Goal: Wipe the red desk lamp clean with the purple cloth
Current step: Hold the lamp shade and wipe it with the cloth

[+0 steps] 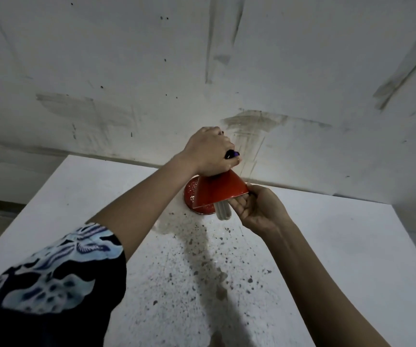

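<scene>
The red desk lamp (220,190) stands at the far middle of the table, its cone shade tilted toward me and a white bulb (223,212) poking out below. Its round red base (192,194) shows behind the shade. My left hand (208,154) is closed over the top of the shade, with a small bit of the purple cloth (232,154) peeking from the fist. My right hand (257,209) grips the shade's right rim, fingers under the edge beside the bulb. The lamp's stem is hidden.
The white table (327,259) is speckled with dark spots and a stain (202,259) down its middle. A scuffed, smeared white wall (202,71) rises just behind the lamp. The table's left edge (19,216) drops to the floor.
</scene>
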